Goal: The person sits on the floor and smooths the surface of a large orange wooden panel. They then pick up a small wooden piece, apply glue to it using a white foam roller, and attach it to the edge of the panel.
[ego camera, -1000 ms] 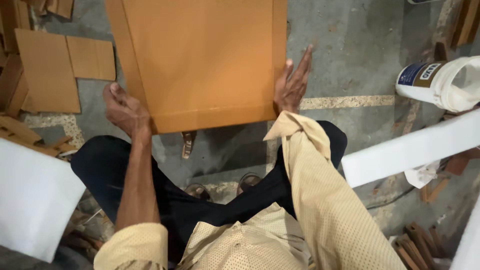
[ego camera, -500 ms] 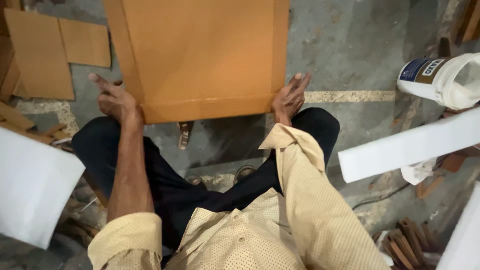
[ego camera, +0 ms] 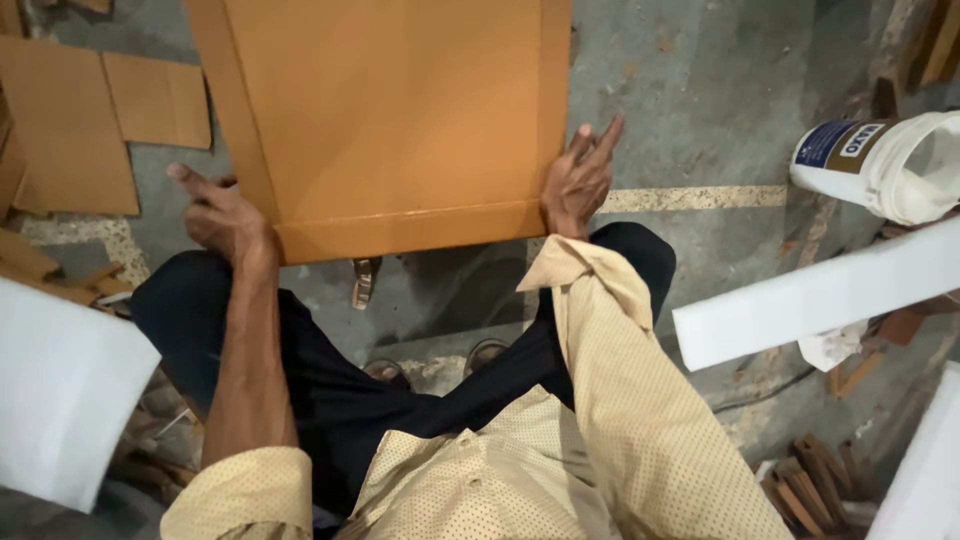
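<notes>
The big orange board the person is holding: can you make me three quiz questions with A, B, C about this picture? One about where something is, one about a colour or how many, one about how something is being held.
1. Where is the white tub?
A. On the person's own right, lying on the floor
B. On the board
C. In the left hand

2. How many hands grip the orange board?
A. None
B. One
C. Two

3. How is the right hand placed?
A. Closed in a fist away from the board
B. Against the board's right edge, fingers stretched up
C. Resting on a knee

Answers:
1 A, it lies tipped on the grey floor far right.
2 C, the left hand takes the near left corner and the right hand the right edge.
3 B, its fingers point up along the edge.
</notes>
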